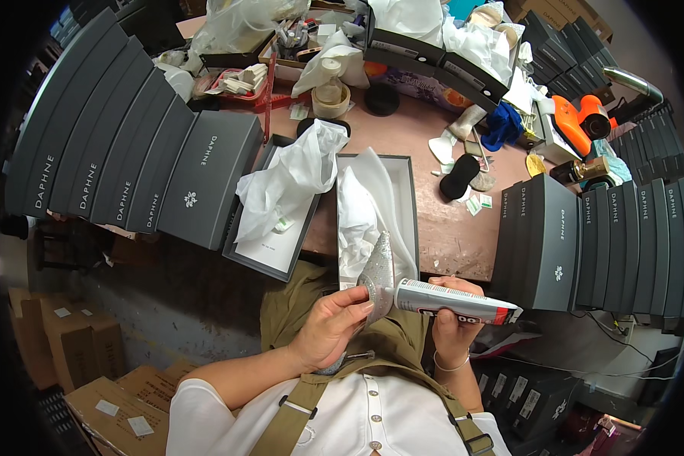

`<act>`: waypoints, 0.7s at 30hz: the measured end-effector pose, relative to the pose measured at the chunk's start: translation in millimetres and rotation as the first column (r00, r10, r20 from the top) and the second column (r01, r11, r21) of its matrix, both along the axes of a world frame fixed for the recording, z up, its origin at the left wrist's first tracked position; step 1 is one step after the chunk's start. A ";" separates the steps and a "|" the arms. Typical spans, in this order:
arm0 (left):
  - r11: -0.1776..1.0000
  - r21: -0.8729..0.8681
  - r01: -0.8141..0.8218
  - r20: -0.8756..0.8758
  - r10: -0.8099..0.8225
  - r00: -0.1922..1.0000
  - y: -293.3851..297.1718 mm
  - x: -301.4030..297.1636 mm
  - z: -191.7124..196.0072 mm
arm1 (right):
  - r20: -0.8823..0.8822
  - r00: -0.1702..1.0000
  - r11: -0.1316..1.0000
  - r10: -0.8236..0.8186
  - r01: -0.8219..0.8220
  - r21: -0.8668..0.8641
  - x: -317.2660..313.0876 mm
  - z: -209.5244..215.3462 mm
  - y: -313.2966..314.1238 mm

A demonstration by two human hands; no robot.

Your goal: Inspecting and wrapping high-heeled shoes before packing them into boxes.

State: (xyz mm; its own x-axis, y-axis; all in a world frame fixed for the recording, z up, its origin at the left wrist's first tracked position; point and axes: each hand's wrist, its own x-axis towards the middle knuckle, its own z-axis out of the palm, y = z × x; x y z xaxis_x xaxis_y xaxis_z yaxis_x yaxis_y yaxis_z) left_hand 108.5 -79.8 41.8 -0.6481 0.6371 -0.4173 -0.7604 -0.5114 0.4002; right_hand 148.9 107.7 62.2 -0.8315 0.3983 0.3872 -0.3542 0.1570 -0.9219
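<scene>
So the left hand [333,327] has its fingers pinched shut around a silver, glittery, pointed shoe [378,280] held over the lap, and the right hand [454,333] has thumb and fingers wrapped round a pale squeeze tube with a red band [427,295], narrow end right by the shoe. Shoe's probably light, stiff and grippy, so I'd hold the back; tube's likely soft, so go easy mid-body. Beyond, an open grey cardboard box [408,182] holds crumpled white tissue paper [355,216].

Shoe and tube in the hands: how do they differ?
The shoe is glittery silver; the tube is pale with a red band. The shoe's pointed toe faces the table; the tube lies sideways. The left hand holds the shoe, the right hand the tube. Both are held up.
</scene>
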 end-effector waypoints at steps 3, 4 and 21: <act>1.000 -0.013 0.009 -0.013 -0.009 1.000 -0.3 0.1 -0.1 | 0.007 1.000 1.000 -0.011 0.011 0.004 0.2 0.4 -1.2; 1.000 -0.016 0.010 -0.014 -0.010 1.000 -0.3 -0.2 0.4 | 0.011 1.000 1.000 -0.016 0.016 0.005 0.1 0.8 -1.7; 1.000 -0.002 0.011 -0.012 -0.011 1.000 -1.2 -0.5 0.9 | 0.059 0.997 0.987 0.044 -0.034 -0.159 0.3 -1.2 1.0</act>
State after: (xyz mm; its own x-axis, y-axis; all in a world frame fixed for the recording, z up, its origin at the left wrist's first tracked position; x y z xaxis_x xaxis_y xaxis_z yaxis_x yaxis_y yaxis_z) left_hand 108.0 -81.0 42.7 -0.6462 0.6433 -0.4105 -0.7610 -0.5026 0.4103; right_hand 149.3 108.8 61.0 -0.8683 0.4169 0.2689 -0.2981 -0.0052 -0.9545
